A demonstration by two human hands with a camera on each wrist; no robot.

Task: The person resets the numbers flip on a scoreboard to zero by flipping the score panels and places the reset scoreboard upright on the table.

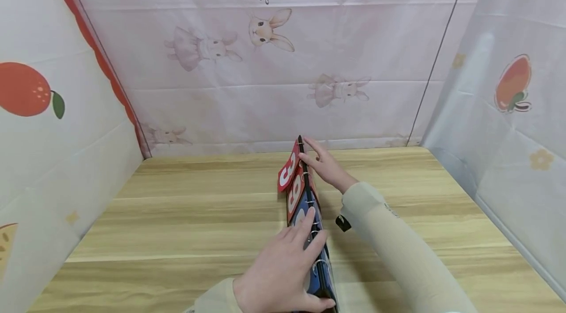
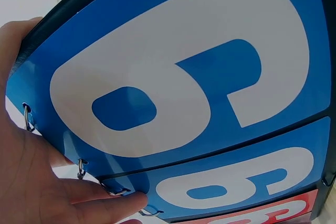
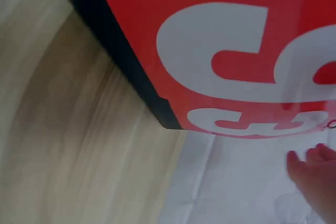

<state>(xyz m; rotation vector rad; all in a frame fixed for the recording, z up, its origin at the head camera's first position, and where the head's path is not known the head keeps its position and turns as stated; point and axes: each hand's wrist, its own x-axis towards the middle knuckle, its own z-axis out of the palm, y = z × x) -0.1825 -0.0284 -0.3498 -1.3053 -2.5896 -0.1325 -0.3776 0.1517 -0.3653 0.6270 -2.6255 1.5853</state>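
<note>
Left hand (image 1: 280, 265): fingers spread along the ringed top edge of a scoreboard (image 1: 307, 190), apparently to steady it. Right hand (image 1: 329, 166): thumb and forefinger apart at the far end, no clamped grip visible. The scoreboard stands on the desk (image 1: 177, 224), of streaked wood grain; its sloping, tent-like sides probably keep it upright. Thin metal rings (image 2: 81, 169) carry smooth, flat blue cards (image 2: 294, 3) and red cards (image 3: 131, 19) with rounded pale digits. Beyond: creased, rabbit-printed cloth (image 1: 283, 70).

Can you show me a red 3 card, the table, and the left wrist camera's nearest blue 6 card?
Red 3 card (image 1: 288, 170): head view, its numbered face.
Table (image 1: 177, 224): head view, bare wood, left side.
Blue 6 card (image 2: 164, 72): left wrist view, white of its 6.
</note>
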